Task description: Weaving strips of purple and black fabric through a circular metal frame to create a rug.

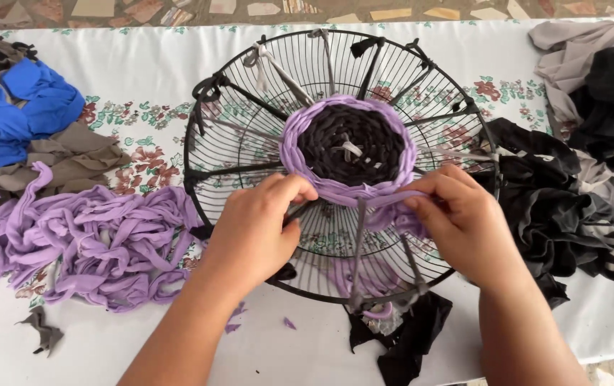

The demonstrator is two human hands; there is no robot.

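Note:
A round black wire fan guard (235,93) lies on the table, strung with grey and black fabric strips as spokes. At its centre sits a woven disc (350,143), black inside with a purple outer ring. My left hand (257,229) pinches at the disc's near edge beside a dark spoke. My right hand (457,221) grips a purple fabric strip (393,196) that runs across to the disc's edge. Both hands rest over the near half of the guard.
A purple fabric pile (99,243) lies at left, blue cloth (13,114) and grey cloth behind it. Black fabric (550,200) and pale grey strips are heaped at right. A black scrap (407,336) hangs near the table's front edge. The tablecloth (142,64) is white with flowers.

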